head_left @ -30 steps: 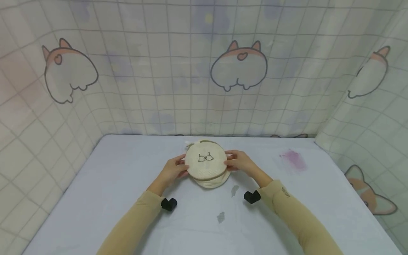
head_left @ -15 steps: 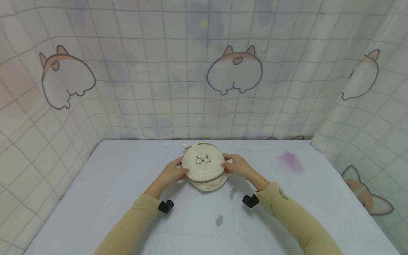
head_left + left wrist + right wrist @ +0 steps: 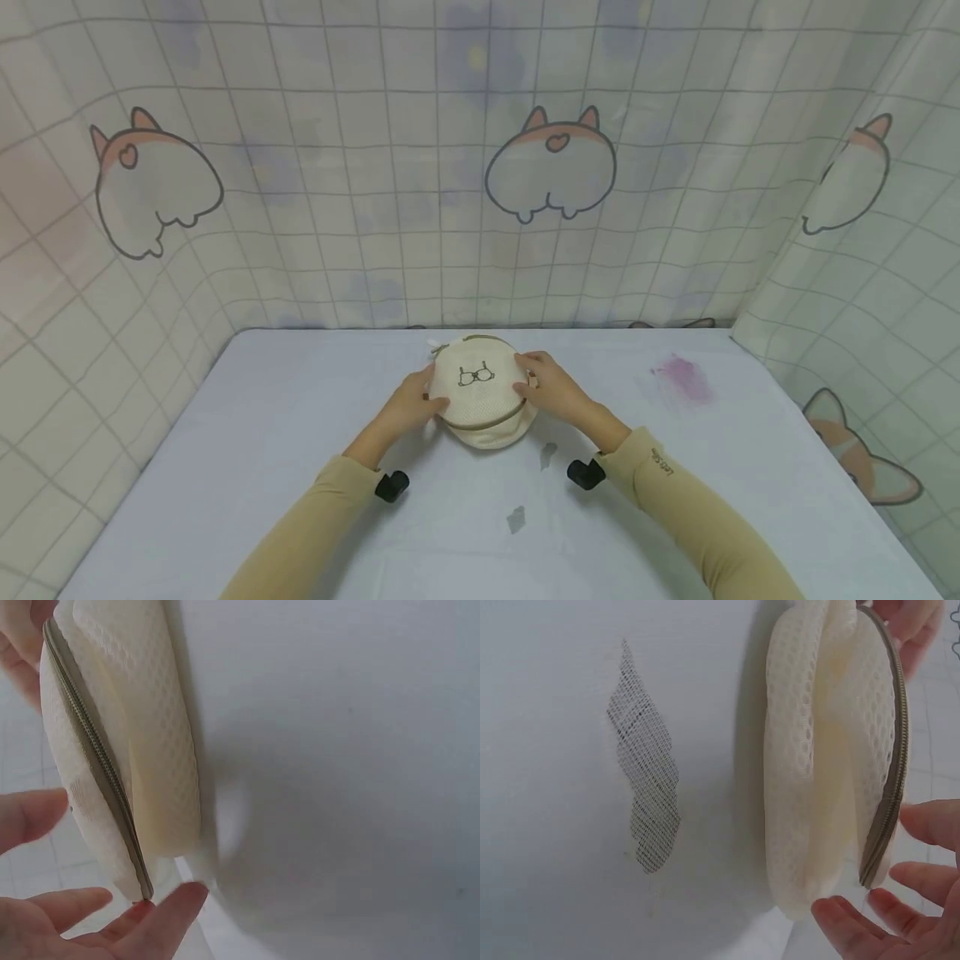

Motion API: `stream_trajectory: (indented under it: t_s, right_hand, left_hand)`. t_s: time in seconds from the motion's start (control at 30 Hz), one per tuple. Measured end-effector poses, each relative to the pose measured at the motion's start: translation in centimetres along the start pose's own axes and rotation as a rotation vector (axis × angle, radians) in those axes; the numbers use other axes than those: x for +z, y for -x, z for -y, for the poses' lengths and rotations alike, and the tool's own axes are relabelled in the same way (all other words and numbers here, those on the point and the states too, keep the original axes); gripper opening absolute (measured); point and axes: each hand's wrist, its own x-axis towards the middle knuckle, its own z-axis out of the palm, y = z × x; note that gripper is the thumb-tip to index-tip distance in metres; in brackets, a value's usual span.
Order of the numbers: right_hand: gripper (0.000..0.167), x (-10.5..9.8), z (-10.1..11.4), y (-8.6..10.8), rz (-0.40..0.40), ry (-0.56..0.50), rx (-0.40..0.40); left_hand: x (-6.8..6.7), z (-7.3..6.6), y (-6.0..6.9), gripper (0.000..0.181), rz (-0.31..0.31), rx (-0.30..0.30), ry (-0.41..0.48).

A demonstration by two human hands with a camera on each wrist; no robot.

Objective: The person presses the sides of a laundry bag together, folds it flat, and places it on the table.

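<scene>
now, pouch (image 3: 480, 396): sat on the worktop (image 3: 262, 417), zip (image 3: 93, 742) apparently done up
left grip (image 3: 405, 408): pinched one side
right grip (image 3: 557, 388): pinched the opposite
folds (image 3: 829, 787): weren't smoothed yet

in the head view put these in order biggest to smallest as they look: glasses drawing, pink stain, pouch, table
1. White table
2. Cream pouch
3. Pink stain
4. Glasses drawing on the pouch
</scene>
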Motion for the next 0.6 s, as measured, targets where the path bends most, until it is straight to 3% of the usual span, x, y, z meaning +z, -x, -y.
stream_trajectory:
  t_s: [0.2,0.6]
  right_hand:
    - [0.065,0.7,0.7,0.1,0.055,0.181,-0.045]
    - [0.089,2.0,1.2,-0.5,0.088,0.497,-0.130]
  left_hand:
    - [0.2,-0.3,0.2,0.079,0.035,0.100,-0.147]
    - [0.8,-0.1,-0.1,0.083,0.090,0.148,-0.280]
